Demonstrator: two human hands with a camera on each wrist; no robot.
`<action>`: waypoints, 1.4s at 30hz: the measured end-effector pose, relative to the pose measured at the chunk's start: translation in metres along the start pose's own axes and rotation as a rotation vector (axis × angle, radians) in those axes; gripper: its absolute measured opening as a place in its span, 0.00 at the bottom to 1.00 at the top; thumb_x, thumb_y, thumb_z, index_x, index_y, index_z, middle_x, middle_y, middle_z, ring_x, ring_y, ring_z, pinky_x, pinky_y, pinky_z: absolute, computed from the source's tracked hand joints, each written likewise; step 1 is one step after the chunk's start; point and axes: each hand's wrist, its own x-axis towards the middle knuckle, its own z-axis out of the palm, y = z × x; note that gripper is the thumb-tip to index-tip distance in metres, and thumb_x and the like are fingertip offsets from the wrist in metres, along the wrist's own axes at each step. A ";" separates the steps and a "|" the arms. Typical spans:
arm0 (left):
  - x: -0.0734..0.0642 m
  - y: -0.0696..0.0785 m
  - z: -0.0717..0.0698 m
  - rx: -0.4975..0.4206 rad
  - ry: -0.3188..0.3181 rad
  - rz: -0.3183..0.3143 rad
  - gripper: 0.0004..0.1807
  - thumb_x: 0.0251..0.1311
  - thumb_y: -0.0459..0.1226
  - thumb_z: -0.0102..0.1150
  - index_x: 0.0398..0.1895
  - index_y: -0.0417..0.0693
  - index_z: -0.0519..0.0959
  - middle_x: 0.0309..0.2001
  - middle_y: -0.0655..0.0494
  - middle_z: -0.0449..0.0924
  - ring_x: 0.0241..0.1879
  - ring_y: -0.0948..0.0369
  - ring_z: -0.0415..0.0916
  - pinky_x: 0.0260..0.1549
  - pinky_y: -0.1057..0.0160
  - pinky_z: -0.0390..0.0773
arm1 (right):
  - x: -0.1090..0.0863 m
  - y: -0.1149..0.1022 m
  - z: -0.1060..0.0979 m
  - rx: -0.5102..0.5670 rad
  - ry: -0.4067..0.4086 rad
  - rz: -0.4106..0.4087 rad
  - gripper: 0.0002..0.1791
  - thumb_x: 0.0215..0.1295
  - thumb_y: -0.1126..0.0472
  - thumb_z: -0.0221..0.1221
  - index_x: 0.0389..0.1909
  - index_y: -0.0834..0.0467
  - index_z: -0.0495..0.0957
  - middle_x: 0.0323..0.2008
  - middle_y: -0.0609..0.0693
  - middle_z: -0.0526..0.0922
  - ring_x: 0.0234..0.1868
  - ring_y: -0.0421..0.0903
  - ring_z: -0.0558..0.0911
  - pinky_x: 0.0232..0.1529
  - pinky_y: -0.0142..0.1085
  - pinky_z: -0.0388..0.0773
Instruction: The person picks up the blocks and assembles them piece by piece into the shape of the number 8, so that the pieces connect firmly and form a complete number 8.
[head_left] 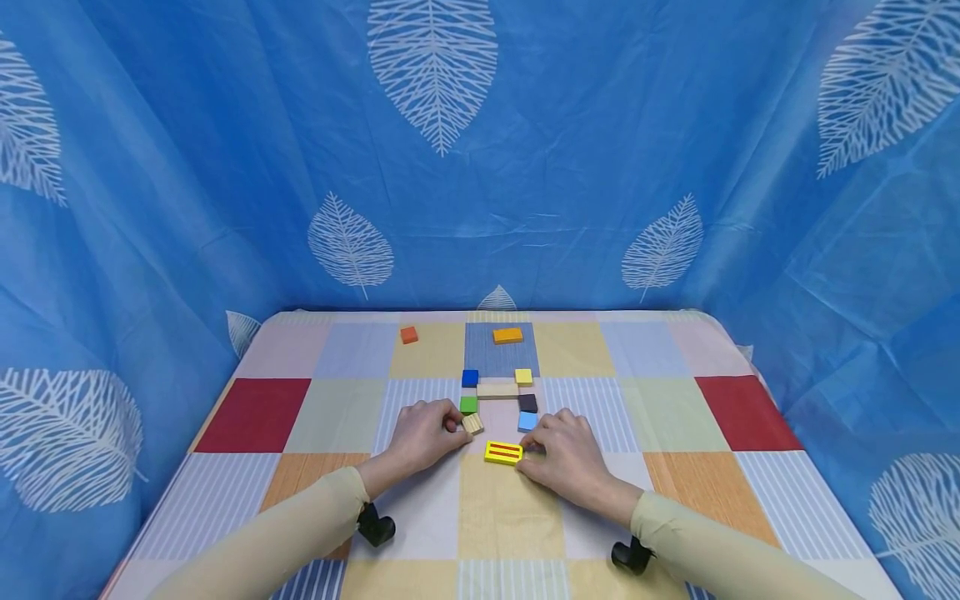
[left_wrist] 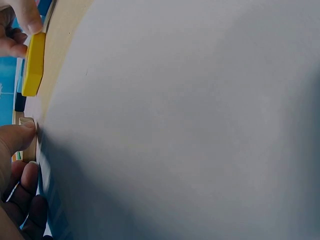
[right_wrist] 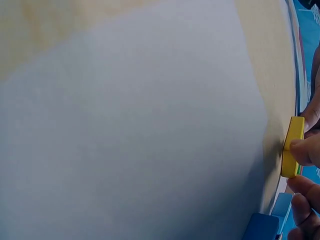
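Note:
My left hand (head_left: 423,432) pinches a small plain-wood block with stripes (head_left: 472,424) by its left side; its thumb lies along the block (left_wrist: 31,145) in the left wrist view. Opposite, my right hand (head_left: 564,454) grips the right end of a yellow block with red stripes (head_left: 503,452) between thumb and fingers. In the right wrist view this yellow block (right_wrist: 293,147) is seen on its edge. A green block (head_left: 468,405) lies just beyond the wooden one. Near my right fingertips is a light blue block (head_left: 527,422).
Past the hands lie a black block (head_left: 527,403), a long wooden block (head_left: 497,392), a dark blue block (head_left: 470,378) and a pale yellow block (head_left: 523,377). Farther back are an orange-red block (head_left: 408,335) and a long orange block (head_left: 507,336). A patchwork cloth (head_left: 510,529) covers the table.

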 end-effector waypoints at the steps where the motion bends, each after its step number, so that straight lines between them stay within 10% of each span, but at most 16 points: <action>1: 0.000 0.000 0.000 0.001 -0.001 0.000 0.14 0.55 0.48 0.77 0.35 0.54 0.82 0.25 0.66 0.73 0.32 0.60 0.66 0.44 0.53 0.62 | 0.001 0.001 0.000 -0.001 0.005 -0.004 0.12 0.49 0.45 0.75 0.32 0.44 0.88 0.30 0.36 0.75 0.35 0.41 0.68 0.40 0.41 0.63; 42: -0.001 0.001 0.000 0.008 0.008 0.013 0.14 0.55 0.49 0.76 0.34 0.55 0.82 0.25 0.68 0.73 0.30 0.61 0.66 0.44 0.53 0.63 | 0.018 0.006 0.010 -0.008 0.064 -0.038 0.11 0.51 0.50 0.74 0.35 0.46 0.88 0.30 0.38 0.76 0.35 0.43 0.69 0.37 0.40 0.63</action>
